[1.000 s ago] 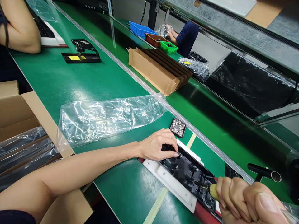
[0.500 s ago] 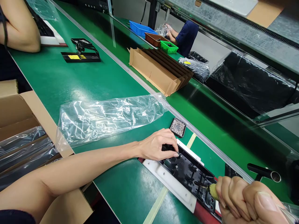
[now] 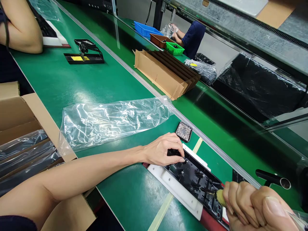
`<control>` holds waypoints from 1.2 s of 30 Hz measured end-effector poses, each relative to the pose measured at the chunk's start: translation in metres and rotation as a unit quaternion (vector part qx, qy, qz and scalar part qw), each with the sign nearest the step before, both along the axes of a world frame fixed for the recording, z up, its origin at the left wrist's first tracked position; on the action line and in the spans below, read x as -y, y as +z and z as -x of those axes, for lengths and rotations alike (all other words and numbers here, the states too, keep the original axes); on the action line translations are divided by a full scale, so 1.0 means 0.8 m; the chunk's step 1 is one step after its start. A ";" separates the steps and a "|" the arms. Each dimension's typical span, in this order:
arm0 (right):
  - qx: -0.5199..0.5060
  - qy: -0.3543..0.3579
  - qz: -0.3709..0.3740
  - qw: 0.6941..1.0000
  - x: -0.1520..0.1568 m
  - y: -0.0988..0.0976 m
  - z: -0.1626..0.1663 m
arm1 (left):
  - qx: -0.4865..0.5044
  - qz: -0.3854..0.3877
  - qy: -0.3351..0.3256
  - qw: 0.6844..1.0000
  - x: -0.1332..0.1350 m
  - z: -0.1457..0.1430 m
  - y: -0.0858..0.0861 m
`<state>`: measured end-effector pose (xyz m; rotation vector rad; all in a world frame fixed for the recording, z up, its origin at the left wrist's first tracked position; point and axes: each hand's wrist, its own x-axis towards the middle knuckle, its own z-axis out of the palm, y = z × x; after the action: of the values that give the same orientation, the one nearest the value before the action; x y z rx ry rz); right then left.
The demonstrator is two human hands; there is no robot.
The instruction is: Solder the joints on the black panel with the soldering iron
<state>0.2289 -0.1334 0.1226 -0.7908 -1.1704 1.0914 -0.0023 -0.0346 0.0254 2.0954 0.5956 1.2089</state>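
Note:
A long black plastic housing [image 3: 186,176] with screw posts and ribs inside lies in a white fixture block [image 3: 169,181] on the green table. My left hand [image 3: 166,149] reaches over its far end. Thumb and fingertip are pinched close together at a post, and whatever is between them is too small to make out. In my right hand [image 3: 255,203] is a screwdriver with a yellow handle [image 3: 220,197], its dark shaft pointing down into the near part of the housing. A small black tray of silver screws [image 3: 183,131] stands just beyond my left hand.
A clear plastic bag [image 3: 115,122] lies flat on the table [image 3: 72,81]. An open carton [image 3: 33,106] with bagged parts stands at the left. Beyond the metal rail are a cardboard divider box [image 3: 158,75] and coloured bins [image 3: 147,29]. Two other people are at work.

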 end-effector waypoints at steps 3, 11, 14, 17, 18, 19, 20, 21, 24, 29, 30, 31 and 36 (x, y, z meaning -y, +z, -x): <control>-0.010 -0.018 0.010 1.000 0.001 0.001 0.000 | 0.005 -0.005 0.001 1.000 0.000 0.000 0.000; 0.001 0.007 0.017 1.000 -0.006 0.000 -0.007 | -0.003 -0.007 0.000 1.000 -0.001 0.000 0.000; -0.004 -0.014 0.018 1.000 -0.005 -0.003 -0.008 | -0.002 -0.006 0.000 1.000 0.000 0.000 0.000; -0.005 -0.022 0.020 1.000 -0.003 -0.004 -0.006 | 0.002 -0.008 -0.001 1.000 0.000 0.000 0.001; -0.006 -0.022 0.019 1.000 -0.003 -0.003 -0.004 | 0.003 -0.009 -0.001 1.000 0.000 0.000 0.001; -0.005 -0.018 0.017 1.000 -0.003 -0.001 -0.002 | 0.002 -0.009 -0.001 1.000 0.000 0.000 0.001; -0.003 -0.014 0.016 1.000 -0.004 0.000 0.000 | 0.001 -0.009 0.000 1.000 0.000 0.000 0.001; 0.001 -0.012 0.015 1.000 -0.004 0.002 0.001 | -0.001 -0.008 0.000 1.000 0.000 0.000 0.001; 0.009 -0.012 0.014 1.000 -0.007 0.005 0.004 | 0.001 -0.010 -0.001 1.000 -0.001 0.001 0.001; 0.001 -0.013 0.015 1.000 -0.008 0.002 0.000 | 0.009 -0.017 -0.001 1.000 -0.001 0.000 0.000; 0.000 -0.018 0.015 1.000 -0.008 0.001 -0.001 | 0.009 -0.017 -0.001 1.000 -0.001 0.000 0.000; 0.000 -0.021 0.017 1.000 -0.008 0.001 -0.001 | 0.009 -0.016 0.000 1.000 -0.001 0.000 0.000; -0.001 -0.023 0.012 1.000 -0.013 0.005 0.005 | 0.004 -0.013 0.000 1.000 0.000 0.000 0.000</control>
<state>0.2251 -0.1228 0.1262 -0.8313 -1.1342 1.0706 -0.0025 -0.0342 0.0257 2.1124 0.5783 1.2297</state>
